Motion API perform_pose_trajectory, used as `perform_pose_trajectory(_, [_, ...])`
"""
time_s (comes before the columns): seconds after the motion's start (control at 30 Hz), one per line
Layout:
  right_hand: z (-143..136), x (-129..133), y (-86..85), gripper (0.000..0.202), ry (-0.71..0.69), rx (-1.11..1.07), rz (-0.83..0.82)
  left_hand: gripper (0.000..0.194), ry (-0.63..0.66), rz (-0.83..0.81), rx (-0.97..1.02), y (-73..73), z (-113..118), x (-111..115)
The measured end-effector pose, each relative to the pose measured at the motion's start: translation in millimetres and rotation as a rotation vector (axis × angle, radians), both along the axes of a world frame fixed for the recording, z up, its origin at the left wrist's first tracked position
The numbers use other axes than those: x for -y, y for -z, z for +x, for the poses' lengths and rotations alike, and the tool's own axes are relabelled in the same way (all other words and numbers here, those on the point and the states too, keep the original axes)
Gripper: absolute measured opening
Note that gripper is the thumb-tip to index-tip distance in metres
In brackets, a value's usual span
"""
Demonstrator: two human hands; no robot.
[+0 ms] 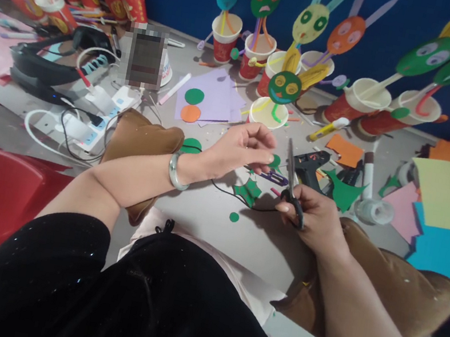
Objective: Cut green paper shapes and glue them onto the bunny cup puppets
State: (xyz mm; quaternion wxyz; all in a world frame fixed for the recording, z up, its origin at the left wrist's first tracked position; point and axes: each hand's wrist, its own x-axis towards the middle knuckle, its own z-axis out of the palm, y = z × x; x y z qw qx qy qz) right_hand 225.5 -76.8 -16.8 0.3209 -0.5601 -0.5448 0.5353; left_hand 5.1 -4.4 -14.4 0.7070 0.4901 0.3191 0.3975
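Along rear of grey table (204, 211): red-and-white paper cups (223, 51) holding stick-mounted oval faces (265, 0). Nearer: black-handled metal scissors (291, 171), blades pointing away, grasped in right hand (321, 217); left hand (239, 150) at small green disc (275, 163), grip indeterminable.

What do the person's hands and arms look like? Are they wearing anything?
Both hands are bare, with no gloves. Above the left hand, a smooth, pale, round bracelet circles the wrist. The left arm has a black sleeve with tiny bright specks. No bracelet shows on the right hand's wrist.
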Motion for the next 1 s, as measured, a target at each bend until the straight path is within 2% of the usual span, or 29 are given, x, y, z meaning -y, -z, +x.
perform_pose_trajectory(0.13, [3,-3,3.5,0.068,0.126,-0.021,0.245,0.022,-0.002,-0.172,-0.042,-7.6,0,0])
perform_pose_trajectory(0.27, [10,-4,12.2,0.067,0.189,-0.020,0.406,0.016,-0.026,-0.233,-0.041,-10.9,1,0])
perform_pose_trajectory(0.57, [11,-5,20.3,0.067,0.268,-0.132,0.411,0.018,-0.025,-0.256,0.014,-4.4,4,0])
perform_pose_trajectory(0.8, [12,-6,23.5,0.066,0.331,-0.090,0.475,0.009,0.012,-0.219,-0.097,-4.3,4,0])
perform_pose_trajectory(0.9, [12,-8,26.6,0.067,0.345,-0.022,0.533,0.012,0.065,-0.177,-0.178,-5.5,2,1])
perform_pose_trajectory(1.0, [11,-8,26.8,0.066,0.345,0.000,0.567,0.013,0.178,-0.139,-0.256,-5.6,1,3])
